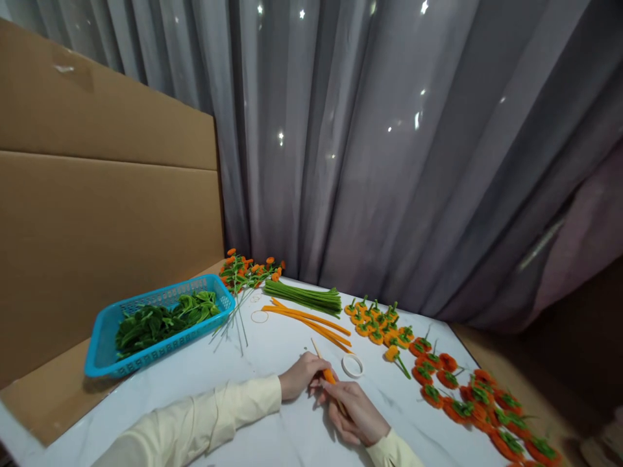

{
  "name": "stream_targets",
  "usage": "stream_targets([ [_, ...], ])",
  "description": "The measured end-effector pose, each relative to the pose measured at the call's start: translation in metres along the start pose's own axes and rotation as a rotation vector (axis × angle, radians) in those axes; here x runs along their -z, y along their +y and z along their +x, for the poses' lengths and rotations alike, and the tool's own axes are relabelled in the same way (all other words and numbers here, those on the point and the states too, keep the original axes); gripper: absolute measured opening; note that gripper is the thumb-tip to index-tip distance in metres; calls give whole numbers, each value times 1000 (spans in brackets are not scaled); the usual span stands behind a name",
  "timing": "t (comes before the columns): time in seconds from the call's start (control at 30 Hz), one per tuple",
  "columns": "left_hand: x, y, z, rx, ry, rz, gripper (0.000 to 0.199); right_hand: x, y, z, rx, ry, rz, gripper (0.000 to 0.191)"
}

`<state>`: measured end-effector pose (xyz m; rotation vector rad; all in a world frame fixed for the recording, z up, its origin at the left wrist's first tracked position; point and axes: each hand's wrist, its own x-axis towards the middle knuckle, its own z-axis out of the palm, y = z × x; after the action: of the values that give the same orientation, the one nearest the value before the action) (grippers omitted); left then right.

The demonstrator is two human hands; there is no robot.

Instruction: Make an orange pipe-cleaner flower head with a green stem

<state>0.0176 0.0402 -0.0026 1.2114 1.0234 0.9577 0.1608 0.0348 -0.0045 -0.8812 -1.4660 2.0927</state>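
- The left hand [299, 377] was closed to a pinch around a thin stick [316, 348], whose tip poked out beyond its fingers.
- The right hand [357, 412] was half curled, its thumb and fingers closed on the orange strip [329, 376] between the hands; whether the strip wound around the stick or lay against it could not be told.
- A loosened pinch might have let the soft strip slip or spring slack; uneven tension might have skewed it.
- The white ring [354, 375], just beyond the right hand, could have been knocked by a sweeping knuckle.
- Ahead of the hands lay flat, bendy orange strips and a bundle of fuzzy, straight green stems [302, 297].
- Rightward sat round, plush-looking yellow and red-orange flower heads [460, 408].
- Leftward, a blue plastic basket [95, 337], its sides pierced, held crinkled leaves [150, 327].
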Motion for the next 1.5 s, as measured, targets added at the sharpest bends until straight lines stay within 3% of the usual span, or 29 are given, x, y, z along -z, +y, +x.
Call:
stream_targets([
  [0.3,-3,9,-5,-21,77,28,41,8,3,8,5,-67,-18,54],
  [1.0,6,-2,-2,6,-43,-25,42,9,-10,-4,-44,-95,-44,52],
  [1.2,3,2,-4,-10,-24,-17,43,11,-13,-2,-26,-161,-93,53],
  [1.5,16,-7,-1,0,-70,-26,40,9,-4,7,-21,-169,-98,49],
])
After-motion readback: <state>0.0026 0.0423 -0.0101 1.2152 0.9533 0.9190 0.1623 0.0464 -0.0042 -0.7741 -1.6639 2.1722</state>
